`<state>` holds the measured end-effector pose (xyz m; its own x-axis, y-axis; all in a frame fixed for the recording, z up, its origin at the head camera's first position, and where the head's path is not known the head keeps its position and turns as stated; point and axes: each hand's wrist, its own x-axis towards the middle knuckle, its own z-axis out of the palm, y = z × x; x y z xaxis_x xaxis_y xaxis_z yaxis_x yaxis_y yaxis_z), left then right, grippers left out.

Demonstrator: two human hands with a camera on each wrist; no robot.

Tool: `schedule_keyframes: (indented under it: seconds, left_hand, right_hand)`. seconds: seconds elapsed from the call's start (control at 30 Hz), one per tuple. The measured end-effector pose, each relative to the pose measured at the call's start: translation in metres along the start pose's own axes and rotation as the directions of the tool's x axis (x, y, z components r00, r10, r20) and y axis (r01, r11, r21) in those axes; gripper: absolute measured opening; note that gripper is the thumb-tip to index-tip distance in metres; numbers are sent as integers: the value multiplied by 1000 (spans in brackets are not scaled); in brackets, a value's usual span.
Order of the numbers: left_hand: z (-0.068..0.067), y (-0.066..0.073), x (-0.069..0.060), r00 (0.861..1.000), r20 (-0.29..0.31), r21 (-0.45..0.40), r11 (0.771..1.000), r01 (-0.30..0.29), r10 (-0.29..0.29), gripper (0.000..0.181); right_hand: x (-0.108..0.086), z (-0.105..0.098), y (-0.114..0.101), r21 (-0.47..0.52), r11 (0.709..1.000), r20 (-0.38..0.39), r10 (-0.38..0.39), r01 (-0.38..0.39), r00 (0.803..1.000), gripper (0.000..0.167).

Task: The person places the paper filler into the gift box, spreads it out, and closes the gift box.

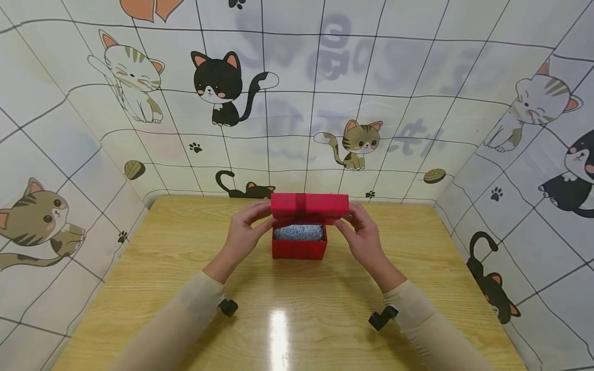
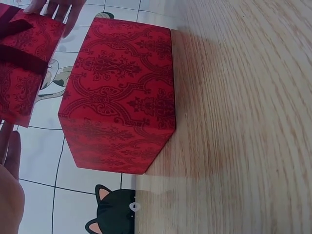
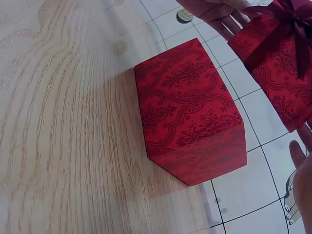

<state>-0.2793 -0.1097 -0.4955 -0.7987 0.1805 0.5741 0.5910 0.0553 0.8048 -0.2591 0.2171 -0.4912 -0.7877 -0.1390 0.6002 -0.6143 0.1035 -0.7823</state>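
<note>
A red box [image 1: 299, 250] with a dark damask pattern stands open on the table, filled with pale blue-grey shredded filler [image 1: 299, 232]. Above its rear part is the matching lid [image 1: 329, 206], raised off the box and reaching past it on the right. My left hand [image 1: 245, 230] pinches the lid's left end between thumb and fingers. At the other end my right hand [image 1: 364, 236] grips it the same way. Dark red ribbon [image 2: 22, 57] crosses the lid in the left wrist view, and a bow [image 3: 293, 20] shows in the right wrist view.
The wooden table [image 1: 185, 232] has a pale grain and a bright light reflection near its front. Behind it and at both sides hangs a white gridded wall covering [image 1: 297, 113] printed with cartoon cats. Small black cameras [image 1: 228, 307] sit at both wrists.
</note>
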Motion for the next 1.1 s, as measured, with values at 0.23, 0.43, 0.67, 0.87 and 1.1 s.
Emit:
schedule_keyframes:
  seconds: [0.23, 0.43, 0.67, 0.87, 1.1]
  left_hand:
    - [2, 1, 0, 1000, -6, -28, 1000, -8, 8, 42]
    - [2, 4, -1, 1000, 0, -1, 1000, 30, -30, 52]
    - [2, 3, -1, 999, 37, 18, 1000, -3, 2, 70]
    - [2, 3, -1, 997, 73, 34, 999, -7, 4, 76]
    - [0, 1, -1, 992, 126, 22, 1000, 3, -6, 79]
  right_hand:
    - [-1, 3, -3, -11, 998, -19, 68, -69, 997, 36]
    - [-1, 3, -3, -44, 996, -22, 74, -75, 997, 48]
    - [0, 4, -6, -145, 987, -10, 62, -62, 998, 74]
    - [4, 6, -31, -151, 987, 43, 66, -59, 997, 70]
    - [4, 2, -30, -143, 989, 106, 37, -22, 994, 72]
